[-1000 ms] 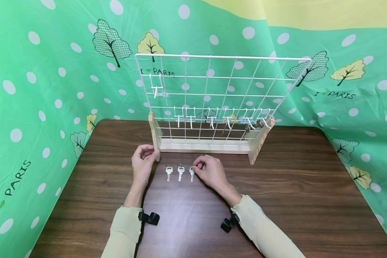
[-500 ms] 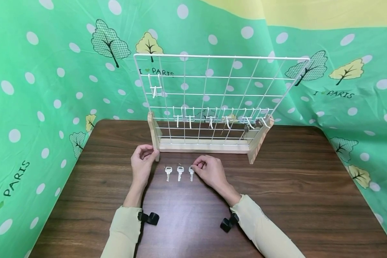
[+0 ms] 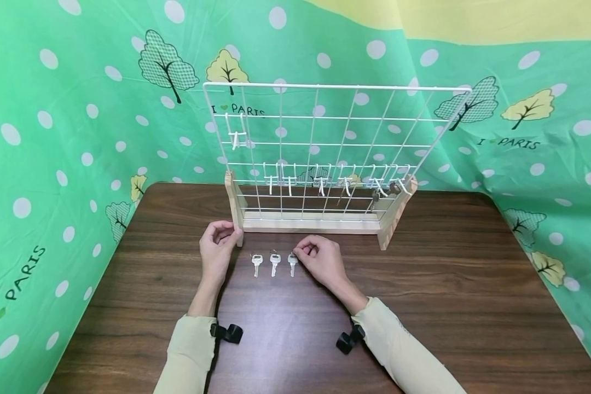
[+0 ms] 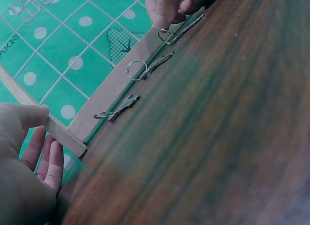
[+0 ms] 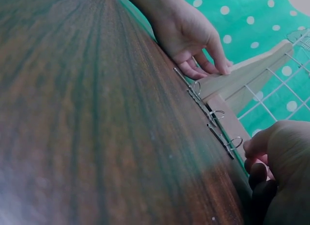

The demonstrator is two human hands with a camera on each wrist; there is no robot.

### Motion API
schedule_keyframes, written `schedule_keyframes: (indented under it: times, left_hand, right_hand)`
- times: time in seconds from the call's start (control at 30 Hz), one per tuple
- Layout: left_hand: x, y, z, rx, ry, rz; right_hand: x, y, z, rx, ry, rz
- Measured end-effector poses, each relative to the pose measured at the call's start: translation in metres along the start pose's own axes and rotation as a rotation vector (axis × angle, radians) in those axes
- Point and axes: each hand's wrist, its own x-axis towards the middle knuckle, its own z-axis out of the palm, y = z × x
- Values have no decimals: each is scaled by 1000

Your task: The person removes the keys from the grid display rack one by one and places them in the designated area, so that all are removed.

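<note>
Three silver keys, each on a small ring, are in a row on the table: a left key (image 3: 257, 265), a middle key (image 3: 275, 264) and a right key (image 3: 293, 265). My right hand (image 3: 322, 261) pinches the ring (image 5: 236, 143) of the right key between thumb and fingertip; the blade points toward me. Behind the keys stands a white wire grid rack (image 3: 315, 116) on a wooden base. With thumb and fingers on either side, my left hand (image 3: 218, 249) grips the rack's left wooden side piece (image 4: 68, 137).
Several white hooks (image 3: 321, 186) hang in a row low on the grid, and one hook (image 3: 235, 138) sits higher at the left. Dark keys (image 3: 376, 196) hang from hooks at the right. A green patterned cloth (image 3: 93, 137) surrounds the brown table (image 3: 473, 284).
My right hand has lifted very slightly at the right key's ring, showing more of the key's head. The left hand keeps its place on the side piece.
</note>
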Motion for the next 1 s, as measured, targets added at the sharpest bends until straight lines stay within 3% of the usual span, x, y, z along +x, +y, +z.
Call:
schedule_keyframes:
  times: [0.63,1.0]
  left_hand:
    - [-1,0,0,2,2,-7]
    - [-1,0,0,5,2,-2]
  right_hand:
    - [0,-2,-1,113,82,37]
    - [4,-9,-7,207,190,-15]
